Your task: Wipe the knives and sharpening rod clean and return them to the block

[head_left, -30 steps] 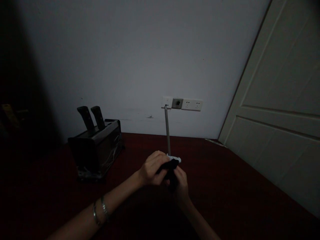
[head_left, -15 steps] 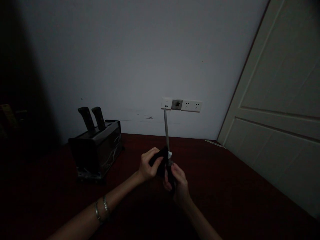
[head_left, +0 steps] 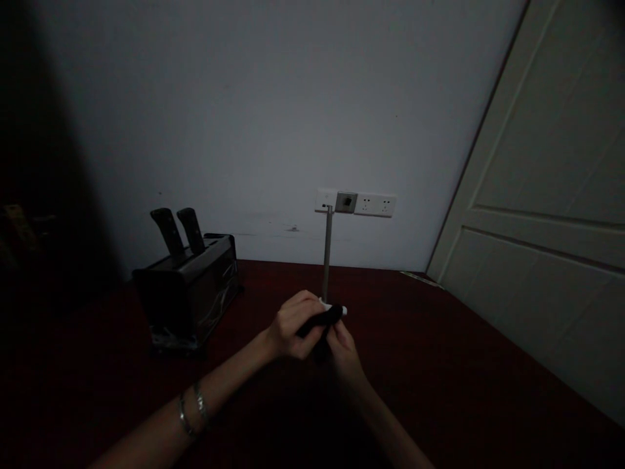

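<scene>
A thin grey metal rod [head_left: 327, 254], which looks like a sharpening steel, stands nearly upright above my hands. My left hand [head_left: 296, 324] is closed on soft black cloth [head_left: 319, 320] bunched around the rod's lower end. White bits, perhaps a label or guard, show beside the cloth. My right hand [head_left: 344, 348] is closed just below, its fingers against the dark bundle. The rod's handle is hidden by the hands, the cloth and the dim light.
Left on the dark red table [head_left: 415, 345] stands a black and silver knife block [head_left: 208, 286] with two black knife handles [head_left: 190, 231] sticking up. Wall sockets [head_left: 375, 205] are behind the rod. A pale panelled door [head_left: 547, 215] borders the right side.
The rod has swung from a slight left lean to a slight right lean. My right hand has moved a little left, closer to my left hand, and the cloth now covers more of the rod's base.
</scene>
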A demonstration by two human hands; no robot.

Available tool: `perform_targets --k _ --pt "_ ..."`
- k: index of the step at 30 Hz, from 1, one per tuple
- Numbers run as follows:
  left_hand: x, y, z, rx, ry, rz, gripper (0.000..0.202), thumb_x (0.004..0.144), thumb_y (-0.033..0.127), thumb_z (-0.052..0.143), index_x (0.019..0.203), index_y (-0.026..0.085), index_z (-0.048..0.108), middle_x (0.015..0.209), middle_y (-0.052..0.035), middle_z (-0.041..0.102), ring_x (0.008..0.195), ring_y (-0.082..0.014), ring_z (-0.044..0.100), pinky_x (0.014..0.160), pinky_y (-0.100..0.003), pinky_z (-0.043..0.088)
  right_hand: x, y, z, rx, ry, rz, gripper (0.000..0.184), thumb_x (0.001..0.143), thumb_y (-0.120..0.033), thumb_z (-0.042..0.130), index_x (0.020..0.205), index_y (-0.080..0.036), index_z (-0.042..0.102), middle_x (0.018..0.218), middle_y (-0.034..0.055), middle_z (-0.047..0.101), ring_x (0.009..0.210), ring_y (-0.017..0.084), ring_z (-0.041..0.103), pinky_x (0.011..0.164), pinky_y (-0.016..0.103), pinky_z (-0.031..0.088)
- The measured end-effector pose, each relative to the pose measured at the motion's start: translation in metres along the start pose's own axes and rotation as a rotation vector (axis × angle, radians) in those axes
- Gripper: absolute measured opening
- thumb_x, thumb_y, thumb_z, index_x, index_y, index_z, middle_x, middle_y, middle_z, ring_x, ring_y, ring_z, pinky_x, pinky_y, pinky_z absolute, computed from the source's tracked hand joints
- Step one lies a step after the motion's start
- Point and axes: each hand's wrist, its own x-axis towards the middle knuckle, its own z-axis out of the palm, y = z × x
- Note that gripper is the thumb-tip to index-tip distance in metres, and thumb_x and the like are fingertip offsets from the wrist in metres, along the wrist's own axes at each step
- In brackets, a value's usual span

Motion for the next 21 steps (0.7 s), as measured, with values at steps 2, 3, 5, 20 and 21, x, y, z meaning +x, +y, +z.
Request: perform_targets --k 2,3,5,20,21 --pt "-0.003 0.000 0.003 -0.019 0.027 -0.046 0.027 0.071 0.008 0.050 0.098 0.011 0.053 0.078 -0.0089 0.060 0.072 -0.0185 0.055 0.062 -0.035 0.048 0.000 -0.002 0.001 -0.006 0.006 0.008 0.030 0.069 -0.039 0.065 0.090 -0.019 0.062 0.088 0.0028 0.065 0.083 0.018 0.059 0.072 0.026 0.046" --pt "-0.004 0.000 0.004 -0.029 0.046 -0.067 0.026 0.071 0.008 0.050 0.097 0.011 0.053 0.077 -0.0089 0.059 0.072 -0.0183 0.054 0.062 -0.035 0.048 -0.001 -0.003 0.002 -0.001 0.005 0.012 0.029 0.070 -0.040 0.065 0.090 -0.019 0.061 0.087 0.0027 0.065 0.082 0.018 0.059 0.069 0.026 0.046" --pt "-0.007 -0.001 0.005 -0.053 0.075 -0.113 0.022 0.071 0.009 0.051 0.093 0.012 0.053 0.075 -0.0082 0.058 0.071 -0.0177 0.053 0.061 -0.034 0.047 -0.002 -0.004 0.004 0.031 0.003 0.026 0.029 0.069 -0.040 0.065 0.088 -0.019 0.061 0.083 0.0024 0.064 0.077 0.018 0.059 0.063 0.025 0.045" --pt "-0.022 -0.012 0.009 -0.094 0.316 -0.779 0.023 0.079 0.033 0.052 0.069 0.013 0.056 0.061 0.0008 0.052 0.056 -0.0109 0.049 0.052 -0.021 0.038 -0.007 -0.023 0.003 0.190 -0.131 0.125 0.030 0.080 -0.044 0.047 0.089 -0.016 0.055 0.053 -0.0007 0.054 0.037 0.007 0.035 0.036 0.018 0.028" --pt "-0.021 -0.014 0.008 -0.070 0.335 -0.769 0.022 0.079 0.033 0.052 0.069 0.014 0.056 0.061 0.0008 0.052 0.057 -0.0109 0.049 0.053 -0.021 0.038 -0.007 -0.023 0.003 0.198 -0.144 0.116 0.029 0.081 -0.043 0.046 0.091 -0.017 0.054 0.055 -0.0002 0.056 0.038 0.007 0.036 0.035 0.018 0.028"
